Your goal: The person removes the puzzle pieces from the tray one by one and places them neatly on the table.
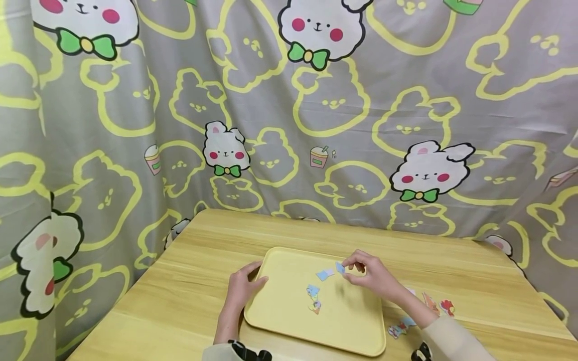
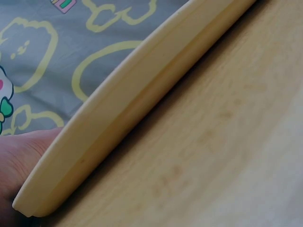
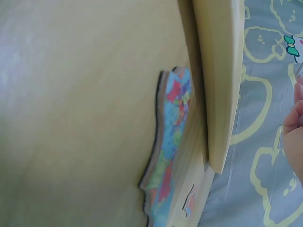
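My left hand (image 1: 244,287) holds the left side of a pale yellow tray (image 1: 280,316), thumb over the rim; in the left wrist view part of the hand (image 2: 26,158) shows past the tray's wall (image 2: 109,113). Above the tray's far right part, my right hand (image 1: 368,271) pinches a small blue puzzle piece (image 1: 340,267) between thumb and fingertips. Just left of it lies a blue and lilac piece (image 1: 325,274). Nearer the tray's middle, a light blue piece (image 1: 313,290) lies against a multicoloured piece (image 1: 314,306). Only the fingers (image 3: 294,116) enter the right wrist view's edge.
On the wooden table (image 1: 180,301), several colourful pieces lie right of the tray, among them a red one (image 1: 447,307), an orange one (image 1: 430,302) and a blue-red one (image 1: 397,329). Behind the table hangs a grey curtain (image 1: 266,110) with cartoon animals.
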`<state>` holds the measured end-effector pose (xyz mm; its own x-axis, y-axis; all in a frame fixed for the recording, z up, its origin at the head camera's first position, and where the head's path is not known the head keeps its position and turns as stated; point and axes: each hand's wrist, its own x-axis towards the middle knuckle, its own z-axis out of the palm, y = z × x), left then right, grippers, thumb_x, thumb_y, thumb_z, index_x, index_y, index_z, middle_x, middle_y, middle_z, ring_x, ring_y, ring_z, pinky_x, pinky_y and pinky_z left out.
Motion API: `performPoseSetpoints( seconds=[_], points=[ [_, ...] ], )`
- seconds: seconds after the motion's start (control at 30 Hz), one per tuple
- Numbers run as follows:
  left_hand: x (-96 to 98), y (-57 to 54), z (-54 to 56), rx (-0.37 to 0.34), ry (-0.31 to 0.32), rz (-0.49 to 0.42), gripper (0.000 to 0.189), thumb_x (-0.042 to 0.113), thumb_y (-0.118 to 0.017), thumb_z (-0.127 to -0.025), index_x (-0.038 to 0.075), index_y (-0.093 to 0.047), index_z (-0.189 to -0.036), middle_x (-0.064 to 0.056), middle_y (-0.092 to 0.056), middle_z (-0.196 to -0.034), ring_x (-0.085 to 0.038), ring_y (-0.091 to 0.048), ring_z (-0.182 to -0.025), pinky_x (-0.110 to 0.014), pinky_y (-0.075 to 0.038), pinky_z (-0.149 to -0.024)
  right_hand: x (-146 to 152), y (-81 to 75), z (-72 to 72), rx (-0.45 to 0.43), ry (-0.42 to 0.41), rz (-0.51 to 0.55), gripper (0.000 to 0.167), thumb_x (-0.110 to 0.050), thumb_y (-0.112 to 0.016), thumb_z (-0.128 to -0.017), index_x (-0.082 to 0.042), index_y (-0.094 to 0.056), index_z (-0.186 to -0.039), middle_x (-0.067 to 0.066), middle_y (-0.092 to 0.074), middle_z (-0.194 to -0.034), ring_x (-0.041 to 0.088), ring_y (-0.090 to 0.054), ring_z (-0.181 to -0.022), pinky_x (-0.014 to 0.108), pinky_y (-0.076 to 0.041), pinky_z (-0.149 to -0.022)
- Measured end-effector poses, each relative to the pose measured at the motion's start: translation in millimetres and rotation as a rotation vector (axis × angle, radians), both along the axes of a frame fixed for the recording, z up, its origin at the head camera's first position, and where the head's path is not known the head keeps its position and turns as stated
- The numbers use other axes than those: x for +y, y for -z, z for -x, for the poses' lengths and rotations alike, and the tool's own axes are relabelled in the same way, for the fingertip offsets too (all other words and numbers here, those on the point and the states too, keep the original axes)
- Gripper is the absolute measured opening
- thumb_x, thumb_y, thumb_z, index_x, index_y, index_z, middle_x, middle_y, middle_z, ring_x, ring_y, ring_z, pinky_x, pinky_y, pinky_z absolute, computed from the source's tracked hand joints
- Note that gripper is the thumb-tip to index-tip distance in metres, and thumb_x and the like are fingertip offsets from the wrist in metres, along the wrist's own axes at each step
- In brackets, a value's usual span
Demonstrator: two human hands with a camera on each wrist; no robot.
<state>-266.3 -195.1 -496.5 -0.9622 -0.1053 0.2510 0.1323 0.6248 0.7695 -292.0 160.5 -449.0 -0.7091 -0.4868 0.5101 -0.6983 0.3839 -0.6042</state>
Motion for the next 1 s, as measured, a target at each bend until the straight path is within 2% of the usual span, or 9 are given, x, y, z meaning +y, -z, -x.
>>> performPoseSetpoints(
  seconds=[0.27, 0.57, 0.77, 1.0],
  points=[
    [0.5, 0.7, -1.1, -0.013, -0.001, -0.002, 0.045, 0.017, -0.079, -0.082, 0.005, -0.067, -0.124, -0.019, -0.067, -0.126, -0.039, -0.06, -0.122, -0.051, -0.049, -0.104, 1, 1.4, -5.1, -0.008, -0.001, 0.006, 0.017, -0.007, -0.075, -0.083, -0.014, -0.069, -0.097, 0.003, -0.056, -0.079, 0.02, -0.043, -0.065, 0.016, -0.037, -0.055],
    [1.6, -1.1, -1.5, -0.014, 0.0, -0.002, 0.046, 0.017, -0.079, -0.082, 0.003, -0.066, -0.124, -0.021, -0.066, -0.127, -0.04, -0.059, -0.123, -0.052, -0.049, -0.104, 9, 4.3, -8.4, -0.025, 0.028, -0.011, 0.017, -0.01, -0.075, -0.084, -0.018, -0.069, -0.097, 0.001, -0.055, -0.08, 0.009, -0.041, -0.066, 0.017, -0.037, -0.056],
    [2.1, -2.5, -3.0, -0.002, 0.007, 0.003, 0.045, 0.016, -0.079, -0.082, 0.003, -0.067, -0.124, -0.021, -0.066, -0.126, -0.041, -0.06, -0.121, -0.052, -0.051, -0.101, 15, 5.1, -10.8, -0.014, 0.031, -0.012, 0.017, -0.009, -0.075, -0.084, -0.017, -0.068, -0.096, -0.004, -0.053, -0.081, 0.008, -0.04, -0.066, 0.018, -0.037, -0.055],
    [2.1, -3.0, -3.1, -0.008, 0.003, -0.007, 0.046, 0.016, -0.078, -0.082, 0.002, -0.066, -0.124, -0.021, -0.066, -0.127, -0.041, -0.059, -0.122, -0.052, -0.05, -0.102, 19, 2.9, -14.6, -0.019, 0.035, -0.023, 0.017, -0.008, -0.075, -0.084, -0.016, -0.068, -0.097, -0.005, -0.052, -0.08, 0.008, -0.04, -0.066, 0.02, -0.037, -0.054]
  ],
)
